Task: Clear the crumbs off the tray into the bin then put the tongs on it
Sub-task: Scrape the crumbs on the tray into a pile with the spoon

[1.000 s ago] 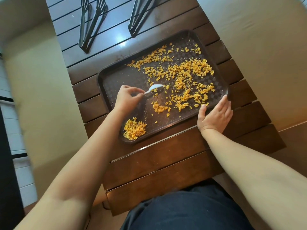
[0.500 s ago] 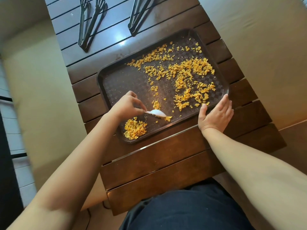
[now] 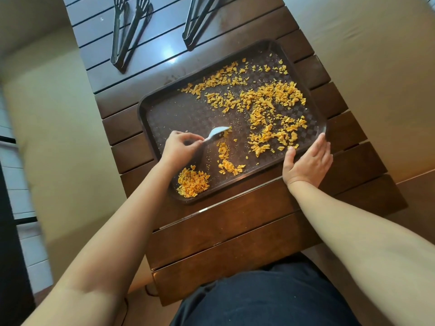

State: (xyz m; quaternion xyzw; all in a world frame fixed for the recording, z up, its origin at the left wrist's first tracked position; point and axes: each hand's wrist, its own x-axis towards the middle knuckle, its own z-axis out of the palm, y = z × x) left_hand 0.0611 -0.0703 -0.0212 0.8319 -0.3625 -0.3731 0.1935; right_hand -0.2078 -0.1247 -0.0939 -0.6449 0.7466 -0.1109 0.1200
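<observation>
**Crumbs half-gathered on a brown tray**

A dark slatted wooden table (image 3: 226, 231) carries a brown rectangular tray (image 3: 162, 109) with a raised rim and a checkered, textured floor. Orange-yellow crumbs (image 3: 270, 107) lie scattered thickly over its far and right parts, a short trail runs near the middle, and a tight pile (image 3: 191, 183) sits in the near left corner. Two pairs of dark metal tongs lie on the table beyond the tray, one pair to the left (image 3: 128, 31) and one nearer the middle (image 3: 200, 17), both apart from it. The right hand (image 3: 306, 163) rests flat, fingers straight, against the tray's near right corner. The left hand (image 3: 180, 147) pinches a white plastic spoon (image 3: 217, 133), its bowl on the tray floor touching a few crumbs.
</observation>
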